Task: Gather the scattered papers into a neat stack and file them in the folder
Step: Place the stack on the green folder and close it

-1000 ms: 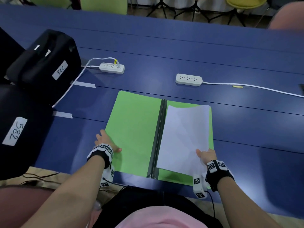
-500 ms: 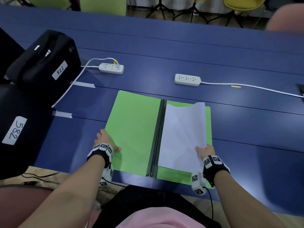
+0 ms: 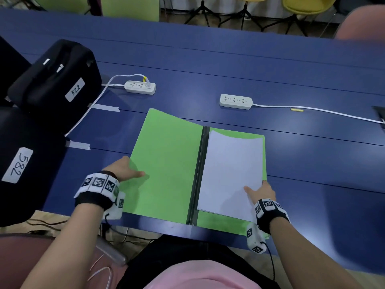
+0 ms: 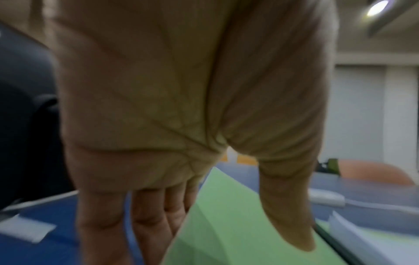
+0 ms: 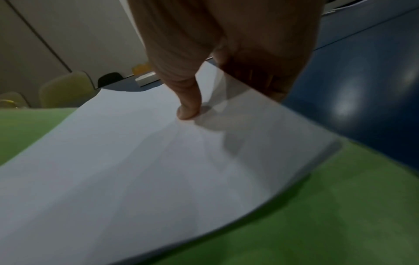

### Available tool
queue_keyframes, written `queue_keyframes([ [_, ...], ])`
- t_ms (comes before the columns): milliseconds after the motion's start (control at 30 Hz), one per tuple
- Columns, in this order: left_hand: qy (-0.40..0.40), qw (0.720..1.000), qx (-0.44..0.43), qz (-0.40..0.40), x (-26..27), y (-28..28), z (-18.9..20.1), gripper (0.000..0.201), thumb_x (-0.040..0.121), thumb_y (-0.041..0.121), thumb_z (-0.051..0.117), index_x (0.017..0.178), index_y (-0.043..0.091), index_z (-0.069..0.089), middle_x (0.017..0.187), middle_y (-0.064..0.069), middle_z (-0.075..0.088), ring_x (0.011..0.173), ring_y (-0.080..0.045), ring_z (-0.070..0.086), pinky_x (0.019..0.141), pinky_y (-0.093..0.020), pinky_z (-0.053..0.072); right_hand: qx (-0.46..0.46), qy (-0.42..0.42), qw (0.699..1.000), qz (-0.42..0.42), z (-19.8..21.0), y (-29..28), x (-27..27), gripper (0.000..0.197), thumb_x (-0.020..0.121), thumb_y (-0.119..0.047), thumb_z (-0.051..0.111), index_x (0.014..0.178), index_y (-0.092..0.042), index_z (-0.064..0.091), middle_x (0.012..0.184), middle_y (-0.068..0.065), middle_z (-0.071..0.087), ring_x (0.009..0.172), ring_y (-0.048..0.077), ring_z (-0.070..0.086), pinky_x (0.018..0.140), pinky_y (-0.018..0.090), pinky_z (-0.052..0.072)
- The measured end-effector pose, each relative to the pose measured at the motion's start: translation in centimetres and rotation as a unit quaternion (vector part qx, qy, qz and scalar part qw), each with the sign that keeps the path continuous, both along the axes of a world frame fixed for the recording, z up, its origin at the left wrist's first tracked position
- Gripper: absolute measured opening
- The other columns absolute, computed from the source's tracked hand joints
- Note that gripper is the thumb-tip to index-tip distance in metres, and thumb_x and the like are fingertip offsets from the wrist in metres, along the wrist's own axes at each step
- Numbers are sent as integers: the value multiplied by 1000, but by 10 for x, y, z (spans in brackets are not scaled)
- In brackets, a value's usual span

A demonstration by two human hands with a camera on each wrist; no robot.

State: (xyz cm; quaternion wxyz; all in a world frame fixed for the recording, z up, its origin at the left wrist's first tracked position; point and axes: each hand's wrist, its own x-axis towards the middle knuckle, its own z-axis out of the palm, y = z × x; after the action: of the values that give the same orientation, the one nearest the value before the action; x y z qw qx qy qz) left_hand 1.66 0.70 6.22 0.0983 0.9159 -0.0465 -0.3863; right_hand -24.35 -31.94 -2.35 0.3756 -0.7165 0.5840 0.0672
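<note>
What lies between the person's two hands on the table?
In the head view, between the left hand and right hand lie the green folder's open left cover and dark spine, then the paper stack.

On the blue table in front of me, two white power strips lie toward the far side: one left of the middle with a white cord plugged in, the other to its right, its cord trailing to the right edge. A small yellow stub lies just beside that cord. Two black cases sit at the left edge, labelled 522 and 582. Two tape strips are stuck near them. Green and yellow chairs stand beyond the far edge.
</note>
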Motion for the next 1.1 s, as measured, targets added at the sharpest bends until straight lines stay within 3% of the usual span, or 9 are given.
queue_keyframes([
  [167,17,988,-154,-26,-15,-5,55,50,82,53,64,118,20,53,113,0,64,109,-23,60,98,-41,47,-14,-12,1000,10,-2,-5,-6,71,70,-37,78,123,-8,40,124,15,54,114,36,53,87,43,47],
  [300,113,944,-308,-40,-39,-23,87,59,70,58,61,119,26,57,116,-2,69,109,-24,64,94,-38,51,-140,6,989,40,16,-4,12,74,71,-44,74,129,-11,41,129,17,46,116,39,47,94,47,41],
  [433,208,915,-331,-101,-57,-60,75,29,98,20,50,124,33,51,107,6,71,99,-19,62,90,-33,49,-35,-230,970,72,73,11,48,39,87,-44,59,116,-20,54,114,8,58,92,20,62,80,29,45],
  [567,267,898,-294,-190,-77,-98,36,34,99,21,50,130,35,49,126,0,61,105,-10,56,89,-28,46,94,-343,921,158,131,32,61,21,90,-47,52,105,-32,54,98,-2,61,77,13,64,78,30,50],
  [667,251,919,-261,-157,-84,-121,2,34,97,27,52,131,21,52,131,-6,58,113,-17,57,93,-32,48,80,-306,925,212,130,16,43,31,85,-25,66,112,-23,50,83,-2,57,64,14,53,69,28,48],
  [733,222,939,-256,-55,-85,-131,-17,30,96,24,54,125,15,55,123,-10,61,98,-16,59,85,-29,48,49,-261,944,194,110,-11,23,32,81,-10,67,109,-15,52,70,1,51,60,17,44,67,29,44],
  [833,179,962,-205,26,-81,-139,-39,38,94,25,57,130,13,50,117,-7,56,99,-18,55,89,-32,46,-2,-129,979,156,79,-51,-10,32,78,-11,73,105,-9,57,59,-1,48,62,18,46,71,27,41],
  [933,151,972,-179,36,-79,-149,-54,62,90,28,63,144,12,36,144,-6,42,128,-24,47,100,-37,46,-1,-64,989,130,54,-66,-30,38,78,-13,74,111,-2,59,62,2,53,67,19,51,73,26,40],
  [1100,119,978,-172,0,-93,-170,-66,80,81,32,71,147,12,31,152,-12,33,134,-27,42,109,-39,40,-8,2,994,105,21,-54,-40,46,82,-13,69,125,-6,55,88,11,66,89,26,61,86,32,47],
])
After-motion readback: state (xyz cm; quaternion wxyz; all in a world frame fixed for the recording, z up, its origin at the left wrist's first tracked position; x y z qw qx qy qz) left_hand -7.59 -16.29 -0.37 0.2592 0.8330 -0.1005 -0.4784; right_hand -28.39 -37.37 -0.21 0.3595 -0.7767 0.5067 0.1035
